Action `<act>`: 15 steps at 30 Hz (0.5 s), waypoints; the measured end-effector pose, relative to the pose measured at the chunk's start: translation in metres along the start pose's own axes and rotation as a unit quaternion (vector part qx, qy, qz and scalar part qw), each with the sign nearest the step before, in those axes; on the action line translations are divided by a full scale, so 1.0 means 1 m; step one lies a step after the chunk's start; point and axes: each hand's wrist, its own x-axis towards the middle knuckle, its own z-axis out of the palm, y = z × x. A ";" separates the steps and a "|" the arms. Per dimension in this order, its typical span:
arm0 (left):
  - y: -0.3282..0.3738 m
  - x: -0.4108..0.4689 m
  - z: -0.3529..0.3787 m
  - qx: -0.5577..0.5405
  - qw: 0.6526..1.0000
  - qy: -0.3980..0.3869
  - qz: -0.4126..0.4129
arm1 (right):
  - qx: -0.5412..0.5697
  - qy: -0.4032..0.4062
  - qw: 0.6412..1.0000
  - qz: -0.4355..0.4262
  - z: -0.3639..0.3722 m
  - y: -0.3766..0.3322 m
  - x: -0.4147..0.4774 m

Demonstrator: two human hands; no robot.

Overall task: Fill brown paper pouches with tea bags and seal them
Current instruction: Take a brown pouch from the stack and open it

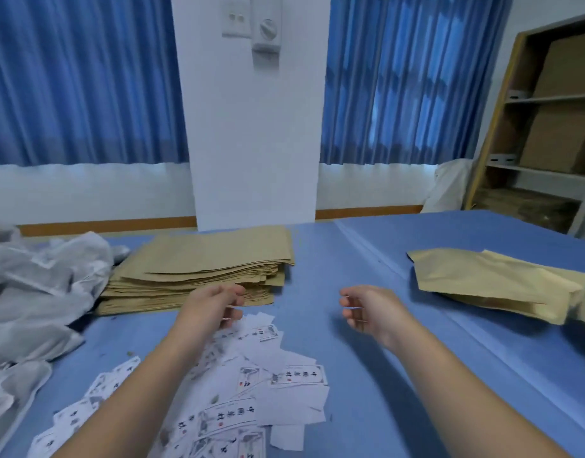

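Note:
A thick stack of flat brown paper pouches [212, 266] lies on the blue table at the back left. A few bulging brown pouches [496, 282] lie on their sides at the right. A spread of white printed labels [261, 388] covers the near middle. My left hand [215, 305] hovers over the front edge of the stack, fingers loosely curled and holding nothing. My right hand [367, 309] hangs over bare table between the stack and the bulging pouches, fingers relaxed and empty.
Grey-white mesh tea bags [36, 292] are heaped at the left edge. The blue table [383, 375] has a ridge running diagonally to the right. A white pillar [255, 143], blue curtains and a shelf with cardboard [548, 127] stand behind.

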 end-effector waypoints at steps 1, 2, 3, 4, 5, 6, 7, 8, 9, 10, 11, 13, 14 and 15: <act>-0.003 0.002 -0.025 0.031 0.999 0.021 0.008 | -0.009 -0.020 1.000 -0.003 0.018 0.002 -0.001; -0.007 0.003 -0.049 0.064 0.997 0.038 0.015 | -0.020 -0.041 0.999 -0.007 0.035 0.004 -0.003; -0.013 0.005 -0.071 0.097 0.994 0.054 0.019 | -0.035 -0.060 0.998 -0.009 0.052 0.007 -0.005; -0.022 0.007 -0.092 0.127 0.989 0.070 0.020 | -0.058 -0.075 0.995 -0.014 0.069 0.010 -0.007; -0.031 0.007 -0.110 0.150 0.984 0.090 0.018 | -0.088 -0.087 0.992 -0.021 0.085 0.012 -0.010; -0.043 0.007 -0.126 0.169 0.979 0.112 0.016 | -0.122 -0.099 0.987 -0.033 0.101 0.013 -0.013; -0.057 0.005 -0.138 0.195 0.971 0.136 0.020 | -0.159 -0.107 0.980 -0.050 0.117 0.014 -0.015; -0.069 0.003 -0.147 0.230 0.961 0.151 0.030 | -0.202 -0.110 0.970 -0.073 0.132 0.014 -0.016; -0.080 0.001 -0.153 0.273 0.949 0.153 0.044 | -0.250 -0.111 0.957 -0.100 0.146 0.014 -0.016; -0.088 0.001 -0.157 0.307 0.939 0.144 0.056 | -0.304 -0.114 0.937 -0.132 0.160 0.013 -0.014; -0.092 0.003 -0.158 0.325 0.934 0.132 0.066 | -0.355 -0.126 0.912 -0.162 0.173 0.011 -0.012; -0.095 0.007 -0.158 0.335 0.933 0.111 0.071 | -0.433 -0.163 0.863 -0.205 0.197 0.005 -0.005; -0.095 0.009 -0.156 0.346 0.930 0.104 0.068 | -0.466 -0.177 0.839 -0.220 0.207 0.002 0.001; -0.096 0.010 -0.154 0.369 0.922 0.098 0.067 | -0.507 -0.181 0.809 -0.237 0.216 -0.003 0.008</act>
